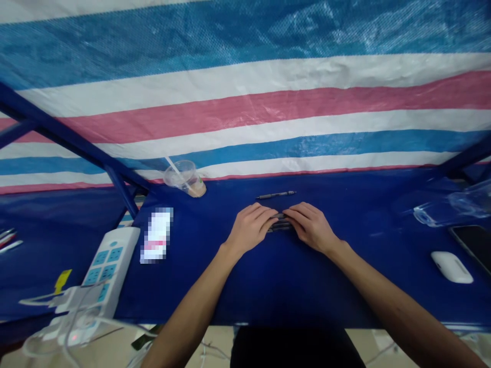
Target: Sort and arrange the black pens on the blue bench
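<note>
Several dark pens (281, 224) lie side by side in a small bundle on the blue table, between my two hands. My left hand (253, 225) is closed at their left ends, thumb and fingertips pressed to them. From the other side, my right hand (310, 225) pinches their right ends with its fingers bent. One separate dark pen (276, 195) rests on the table just beyond my fingers, lying nearly level. The fingertips partly cover the ends of the bundle.
A clear cup with a straw (186, 179) leans at the back left. Nearer are a blurred-out bright item (157, 235) and a white power strip (111, 268) with cables. At right lie a clear bottle (441, 209), a white case (452, 267) and a dark phone (473, 243).
</note>
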A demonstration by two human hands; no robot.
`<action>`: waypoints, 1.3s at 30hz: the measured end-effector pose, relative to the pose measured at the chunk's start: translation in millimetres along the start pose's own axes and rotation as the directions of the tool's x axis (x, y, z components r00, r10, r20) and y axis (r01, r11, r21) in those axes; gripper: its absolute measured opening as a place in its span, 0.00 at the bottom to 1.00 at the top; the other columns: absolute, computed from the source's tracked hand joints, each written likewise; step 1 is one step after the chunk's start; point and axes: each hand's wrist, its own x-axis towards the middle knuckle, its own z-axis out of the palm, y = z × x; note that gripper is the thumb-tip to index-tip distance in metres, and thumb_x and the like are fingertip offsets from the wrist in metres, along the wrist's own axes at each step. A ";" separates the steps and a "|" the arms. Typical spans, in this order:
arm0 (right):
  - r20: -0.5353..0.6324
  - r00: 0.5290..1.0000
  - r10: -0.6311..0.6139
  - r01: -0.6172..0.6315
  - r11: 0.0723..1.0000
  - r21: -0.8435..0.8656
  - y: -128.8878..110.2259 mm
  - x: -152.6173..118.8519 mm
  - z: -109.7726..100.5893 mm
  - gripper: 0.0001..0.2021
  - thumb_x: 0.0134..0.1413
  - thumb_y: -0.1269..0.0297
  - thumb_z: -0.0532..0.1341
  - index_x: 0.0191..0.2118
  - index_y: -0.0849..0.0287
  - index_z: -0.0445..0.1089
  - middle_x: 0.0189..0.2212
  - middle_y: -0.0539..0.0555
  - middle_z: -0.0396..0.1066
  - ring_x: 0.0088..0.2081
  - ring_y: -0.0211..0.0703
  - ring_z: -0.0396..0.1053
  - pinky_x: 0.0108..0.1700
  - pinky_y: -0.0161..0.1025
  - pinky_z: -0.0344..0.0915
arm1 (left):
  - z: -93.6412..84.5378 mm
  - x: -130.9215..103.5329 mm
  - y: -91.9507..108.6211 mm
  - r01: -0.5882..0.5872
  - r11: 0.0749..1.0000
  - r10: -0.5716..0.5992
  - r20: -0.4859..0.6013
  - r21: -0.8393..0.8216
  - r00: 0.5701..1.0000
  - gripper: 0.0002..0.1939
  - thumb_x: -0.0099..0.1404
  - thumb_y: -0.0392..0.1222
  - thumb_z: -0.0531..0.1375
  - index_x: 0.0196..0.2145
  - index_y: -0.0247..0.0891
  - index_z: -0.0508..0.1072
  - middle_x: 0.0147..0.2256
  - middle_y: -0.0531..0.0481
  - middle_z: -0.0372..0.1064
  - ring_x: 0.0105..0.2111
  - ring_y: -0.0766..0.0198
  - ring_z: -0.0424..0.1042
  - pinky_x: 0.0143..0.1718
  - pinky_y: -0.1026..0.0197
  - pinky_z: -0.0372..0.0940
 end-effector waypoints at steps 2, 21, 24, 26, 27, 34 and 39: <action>-0.002 1.000 0.008 -0.008 1.000 0.013 -0.4 -0.6 0.8 0.10 0.67 0.73 0.59 0.52 0.61 0.72 0.42 0.61 0.76 0.38 0.49 0.71 0.41 0.47 0.71 | -1.0 0.6 0.2 -0.004 1.000 0.004 -0.020 0.009 1.000 0.12 0.74 0.41 0.60 0.53 0.39 0.74 0.45 0.46 0.79 0.43 0.58 0.76 0.47 0.53 0.72; 0.011 0.999 0.042 -0.042 0.996 0.075 -4.2 -2.0 2.9 0.10 0.67 0.73 0.59 0.51 0.60 0.72 0.42 0.61 0.75 0.40 0.49 0.72 0.42 0.47 0.72 | -2.9 0.7 0.0 0.011 1.000 -0.011 0.012 -0.002 1.000 0.11 0.74 0.45 0.60 0.49 0.38 0.75 0.44 0.45 0.78 0.45 0.56 0.74 0.46 0.52 0.67; 0.002 0.999 0.040 -0.040 0.997 0.072 -2.4 -3.1 3.8 0.11 0.67 0.72 0.59 0.52 0.59 0.72 0.42 0.61 0.75 0.40 0.49 0.72 0.42 0.47 0.72 | -2.0 0.6 -0.1 0.005 1.000 -0.006 0.017 0.009 1.000 0.12 0.75 0.44 0.59 0.52 0.39 0.74 0.47 0.44 0.77 0.47 0.56 0.73 0.48 0.51 0.66; -0.002 0.999 0.042 -0.042 0.997 0.068 -1.4 -3.6 4.1 0.11 0.67 0.72 0.59 0.52 0.58 0.72 0.42 0.60 0.75 0.39 0.49 0.72 0.42 0.47 0.72 | -1.5 0.5 -0.3 -0.001 1.000 0.001 0.019 0.023 1.000 0.10 0.75 0.42 0.58 0.50 0.39 0.75 0.46 0.44 0.77 0.46 0.56 0.72 0.48 0.51 0.66; -0.002 0.999 0.044 -0.044 0.997 0.067 -1.1 -3.8 4.2 0.11 0.68 0.71 0.59 0.52 0.58 0.72 0.42 0.60 0.75 0.39 0.49 0.72 0.42 0.47 0.72 | -1.4 0.5 -0.4 -0.001 0.999 0.000 0.016 0.032 1.000 0.09 0.76 0.42 0.57 0.48 0.39 0.75 0.46 0.45 0.76 0.46 0.56 0.72 0.48 0.51 0.66; 0.003 0.998 0.062 -0.063 0.996 0.063 -2.4 -3.8 3.6 0.12 0.69 0.70 0.58 0.53 0.56 0.73 0.43 0.60 0.75 0.40 0.49 0.72 0.42 0.48 0.72 | -1.8 0.8 -0.8 0.003 0.999 -0.003 0.005 0.049 1.000 0.13 0.74 0.45 0.60 0.54 0.41 0.73 0.51 0.43 0.74 0.51 0.53 0.69 0.53 0.48 0.65; 0.012 0.999 0.051 -0.051 0.997 0.063 -3.4 -3.4 3.0 0.11 0.68 0.71 0.58 0.52 0.58 0.72 0.42 0.60 0.75 0.40 0.49 0.71 0.42 0.47 0.72 | -1.4 1.0 0.2 0.016 0.998 -0.020 0.057 0.058 0.998 0.11 0.75 0.45 0.58 0.50 0.40 0.75 0.53 0.43 0.73 0.54 0.51 0.67 0.55 0.45 0.65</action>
